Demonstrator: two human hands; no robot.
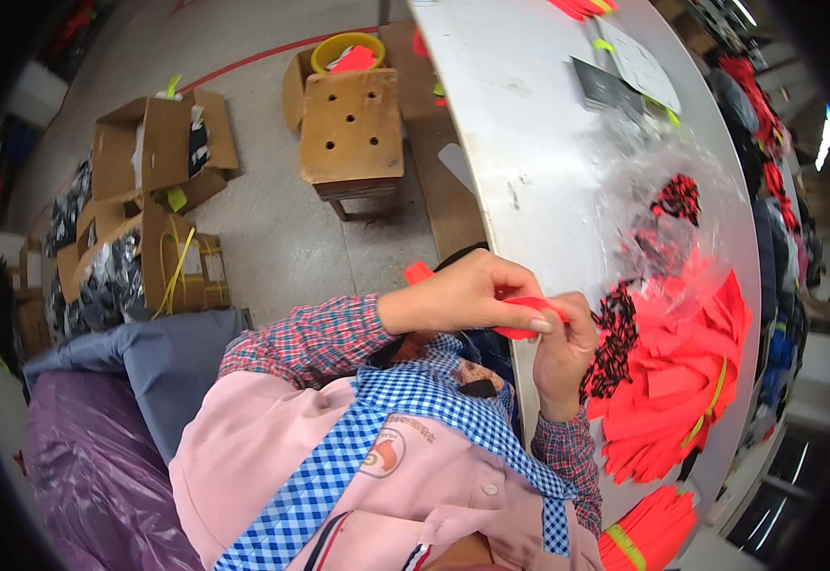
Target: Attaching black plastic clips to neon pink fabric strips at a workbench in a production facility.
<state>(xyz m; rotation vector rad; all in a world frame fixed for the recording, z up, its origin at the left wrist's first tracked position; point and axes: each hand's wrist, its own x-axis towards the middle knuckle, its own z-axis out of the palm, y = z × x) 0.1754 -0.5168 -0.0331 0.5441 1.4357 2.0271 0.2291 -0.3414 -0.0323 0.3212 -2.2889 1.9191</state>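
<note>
In front of my chest, at the near edge of the white table [501, 114], I hold a bright orange-red fabric strip [514, 332]. My left hand [477, 291] is closed on it, thumb and fingers pinching, and one end sticks out behind that hand. My right hand [564, 357] pinches the same strip close by, with the fingertips of both hands nearly touching. Just right of my right hand lie a heap of black-and-red cords [613, 347] and a large bundle of orange-red strips [667, 390] tied with a yellow-green band.
A clear plastic bag [639, 181] holds more cords on the table, with papers [643, 71] beyond it. Another strip bundle [653, 528] lies nearer. Left of the table stand a wooden stool [351, 124], a yellow basin [346, 43] and open cardboard boxes [158, 157]. Purple plastic [96, 466] is beside me.
</note>
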